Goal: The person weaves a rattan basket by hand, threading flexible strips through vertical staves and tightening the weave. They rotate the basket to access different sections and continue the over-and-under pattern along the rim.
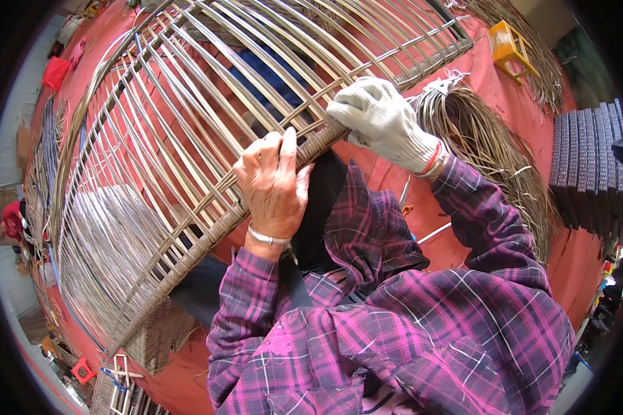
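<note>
A large wicker frame [218, 232] with a wrapped brown rim lies slantwise across my lap, many long strands [180, 83] running over it. At its near edge my bare left hand [273, 183], a silver bangle at the wrist, has its fingers closed over the strands, thumb against the rim. Just to the right, my right hand [375, 117] wears a white knitted glove with a red-edged cuff. Its fingers are curled in at the rim, and what they hold is hidden by the glove.
A thick bundle of loose brown strands [495, 149] lies right of the frame on the red floor covering [578, 277]. Beyond it are a yellow stool [511, 52] and a stack of grey ribbed pieces [585, 149]. Pale strands [111, 235] spread at left.
</note>
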`<state>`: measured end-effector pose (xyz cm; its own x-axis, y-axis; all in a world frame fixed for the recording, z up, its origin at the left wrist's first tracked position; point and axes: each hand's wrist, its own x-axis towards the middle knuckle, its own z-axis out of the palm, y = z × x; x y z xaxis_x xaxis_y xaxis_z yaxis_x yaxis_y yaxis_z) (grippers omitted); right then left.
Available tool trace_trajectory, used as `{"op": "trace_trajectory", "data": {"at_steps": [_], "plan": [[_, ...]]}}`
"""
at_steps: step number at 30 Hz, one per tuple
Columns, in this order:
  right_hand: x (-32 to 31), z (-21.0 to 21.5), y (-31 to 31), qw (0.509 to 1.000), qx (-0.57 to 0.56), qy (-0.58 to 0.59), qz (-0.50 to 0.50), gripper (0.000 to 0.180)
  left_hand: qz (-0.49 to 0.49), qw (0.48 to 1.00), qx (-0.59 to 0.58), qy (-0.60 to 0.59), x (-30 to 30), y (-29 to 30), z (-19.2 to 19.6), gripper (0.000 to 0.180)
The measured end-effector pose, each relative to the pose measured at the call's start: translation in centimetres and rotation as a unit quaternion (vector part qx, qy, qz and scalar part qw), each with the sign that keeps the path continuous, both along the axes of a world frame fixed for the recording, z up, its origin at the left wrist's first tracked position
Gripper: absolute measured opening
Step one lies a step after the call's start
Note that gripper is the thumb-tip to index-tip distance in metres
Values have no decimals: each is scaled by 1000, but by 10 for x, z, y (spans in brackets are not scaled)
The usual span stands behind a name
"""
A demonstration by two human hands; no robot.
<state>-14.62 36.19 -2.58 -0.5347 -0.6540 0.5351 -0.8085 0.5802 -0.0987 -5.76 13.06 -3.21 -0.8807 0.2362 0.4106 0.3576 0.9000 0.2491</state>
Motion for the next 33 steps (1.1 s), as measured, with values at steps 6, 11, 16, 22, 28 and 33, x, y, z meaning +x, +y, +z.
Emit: {"op": "trace_trajectory", "data": {"at_steps": [6,11,16,22,28,33], "plan": [[-30,10,-15,999,-19,-21,35,38,16,1000,10,18,-36,3,0,52],[-49,11,-20,999,12,-30,-5,30,7,996,47,76,-54,7,-7,40],[-42,-1,-21,1000,-20,-8,-20,27,-6,990,83,113,-49,10,-12,31],[-40,-11,-17,997,-59,45,-12,20,-49,986,80,139,-49,10,-13,26],[-37,-16,-18,995,-82,61,-14,14,-66,984,73,147,-50,10,-16,24],[-36,-12,-18,988,-133,75,13,10,-60,981,68,173,-49,8,-13,25]]}}
